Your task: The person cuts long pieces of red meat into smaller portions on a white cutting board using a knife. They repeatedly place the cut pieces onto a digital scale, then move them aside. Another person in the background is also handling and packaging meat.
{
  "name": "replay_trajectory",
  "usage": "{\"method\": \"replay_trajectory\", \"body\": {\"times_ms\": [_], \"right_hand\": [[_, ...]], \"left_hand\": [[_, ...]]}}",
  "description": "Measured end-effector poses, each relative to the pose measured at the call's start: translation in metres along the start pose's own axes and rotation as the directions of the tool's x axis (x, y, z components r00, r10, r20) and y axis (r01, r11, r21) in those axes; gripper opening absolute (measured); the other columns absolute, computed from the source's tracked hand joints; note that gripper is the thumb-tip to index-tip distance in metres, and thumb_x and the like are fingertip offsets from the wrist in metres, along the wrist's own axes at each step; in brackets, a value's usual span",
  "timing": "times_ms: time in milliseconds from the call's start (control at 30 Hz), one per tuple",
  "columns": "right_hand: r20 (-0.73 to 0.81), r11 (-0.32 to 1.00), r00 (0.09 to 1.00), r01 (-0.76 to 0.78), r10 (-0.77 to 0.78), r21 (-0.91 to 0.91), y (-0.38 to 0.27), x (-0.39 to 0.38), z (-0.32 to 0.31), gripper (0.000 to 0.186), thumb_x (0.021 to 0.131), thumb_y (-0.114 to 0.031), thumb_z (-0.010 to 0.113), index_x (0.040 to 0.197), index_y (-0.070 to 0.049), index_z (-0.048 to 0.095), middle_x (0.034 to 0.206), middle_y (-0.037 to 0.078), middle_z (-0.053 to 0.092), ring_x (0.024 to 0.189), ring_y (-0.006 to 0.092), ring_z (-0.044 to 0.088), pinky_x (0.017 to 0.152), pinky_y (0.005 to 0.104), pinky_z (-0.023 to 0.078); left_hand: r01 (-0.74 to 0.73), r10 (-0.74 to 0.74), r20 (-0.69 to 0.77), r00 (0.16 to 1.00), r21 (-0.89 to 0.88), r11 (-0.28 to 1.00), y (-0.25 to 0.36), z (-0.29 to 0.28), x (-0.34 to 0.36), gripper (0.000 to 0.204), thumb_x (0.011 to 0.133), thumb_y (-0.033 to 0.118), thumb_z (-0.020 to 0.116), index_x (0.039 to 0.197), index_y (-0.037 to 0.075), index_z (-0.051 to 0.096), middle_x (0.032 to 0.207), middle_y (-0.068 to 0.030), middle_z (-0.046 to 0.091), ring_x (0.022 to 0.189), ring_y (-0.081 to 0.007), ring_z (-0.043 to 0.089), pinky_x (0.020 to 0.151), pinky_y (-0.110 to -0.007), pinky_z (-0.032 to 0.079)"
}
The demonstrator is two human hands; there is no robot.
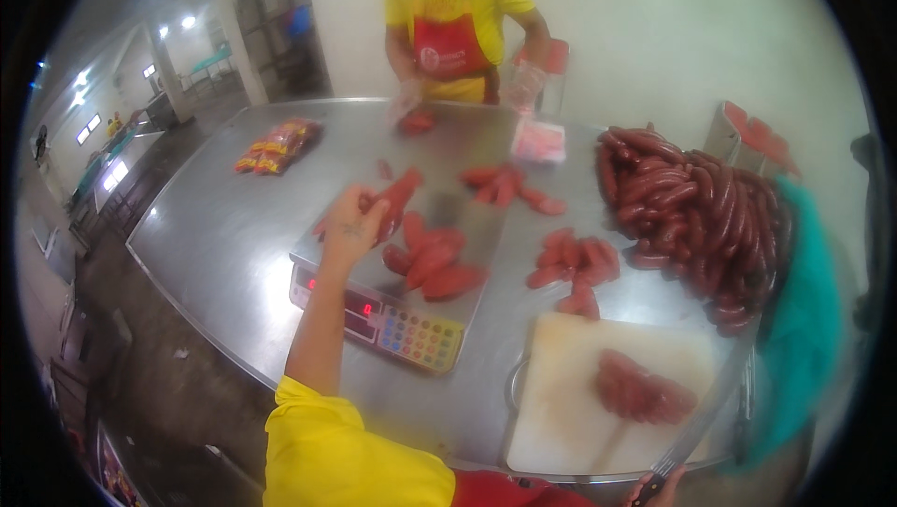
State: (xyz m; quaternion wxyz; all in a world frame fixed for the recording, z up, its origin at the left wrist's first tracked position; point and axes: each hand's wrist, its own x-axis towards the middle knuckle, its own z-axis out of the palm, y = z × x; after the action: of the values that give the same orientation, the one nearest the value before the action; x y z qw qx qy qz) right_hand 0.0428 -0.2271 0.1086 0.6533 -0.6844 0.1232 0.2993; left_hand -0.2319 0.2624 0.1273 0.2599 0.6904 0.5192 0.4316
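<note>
My left hand (351, 231) reaches out over the scale (420, 339) and is closed on a few red sausages (402, 194). More sausages (434, 259) lie on the scale's plate, just to the right of my fingers. Low at the right edge of the table, my right hand (665, 490) grips a long knife (693, 428) by its dark handle, the blade slanting up and right. Beside the blade, a white cutting board (551, 418) carries a small cluster of sausages (643, 389).
A big heap of dark red sausages (691, 208) sits at right, by a teal cloth (808, 292). Smaller piles (575, 259) lie mid-table. Wrapped packs (280, 146) are at far left. Across the steel table (215, 194), a co-worker's gloved hand (408, 99) is near more sausages.
</note>
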Motion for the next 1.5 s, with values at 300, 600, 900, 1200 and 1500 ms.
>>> {"method": "replay_trajectory", "body": {"times_ms": [300,600,900,1200,1500], "right_hand": [[0.026,0.999,0.999,-0.028,0.028,0.017,-0.001,0.002,0.000,0.057,0.089,-0.068,0.038,0.075,-0.015,0.054,0.045,-0.002,0.039,0.032,0.0122,0.031,0.031,0.0260,0.023],[0.006,0.999,1.000,-0.031,0.030,0.039,0.000,0.006,-0.004,0.057,0.088,-0.068,0.040,0.075,-0.014,0.055,0.046,-0.001,0.041,0.033,0.0131,0.033,0.031,0.0265,0.023],[0.046,1.000,0.999,0.003,-0.004,0.010,-0.004,0.000,0.001,0.056,0.089,-0.067,0.040,0.080,-0.013,0.053,0.049,-0.001,0.040,0.035,0.0130,0.033,0.033,0.0267,0.024],[0.255,0.994,0.964,-0.053,0.075,-0.093,-0.014,0.009,0.022,0.057,0.090,-0.066,0.038,0.071,-0.014,0.051,0.043,0.000,0.038,0.030,0.0149,0.034,0.029,0.0284,0.026],[0.725,0.790,0.315,-0.196,0.612,-0.581,-0.016,0.007,0.142,0.068,0.092,-0.067,0.030,0.082,-0.003,0.051,0.052,0.008,0.046,0.037,0.0171,0.040,0.037,0.0330,0.038]], "left_hand": [[-0.437,0.407,0.161,0.899,0.388,0.811,0.016,0.050,-0.060,0.037,0.074,0.018,0.073,0.105,0.003,0.060,0.092,-0.0166,0.061,0.093,-0.0339,0.057,0.082,-0.042,0.045],[-0.369,0.318,0.195,0.928,0.352,0.860,0.033,0.062,-0.062,0.026,0.074,0.012,0.072,0.095,0.004,0.058,0.093,-0.0177,0.059,0.094,-0.0362,0.056,0.082,-0.045,0.044],[-0.381,0.418,-0.236,0.877,0.188,0.905,0.054,0.054,-0.071,0.018,0.084,0.008,0.065,0.096,0.004,0.053,0.079,-0.0120,0.063,0.065,-0.0218,0.064,0.058,-0.034,0.050],[-0.222,0.224,0.014,0.974,-0.090,0.971,-0.016,0.059,0.001,0.023,0.086,0.006,0.063,0.104,-0.004,0.054,0.086,-0.0054,0.064,0.077,-0.0090,0.060,0.069,-0.021,0.048],[-0.296,0.253,0.385,0.887,0.055,0.954,0.006,0.016,0.018,0.025,0.082,0.004,0.065,0.106,0.000,0.060,0.090,-0.0061,0.065,0.082,-0.0130,0.060,0.075,-0.028,0.049]]}}
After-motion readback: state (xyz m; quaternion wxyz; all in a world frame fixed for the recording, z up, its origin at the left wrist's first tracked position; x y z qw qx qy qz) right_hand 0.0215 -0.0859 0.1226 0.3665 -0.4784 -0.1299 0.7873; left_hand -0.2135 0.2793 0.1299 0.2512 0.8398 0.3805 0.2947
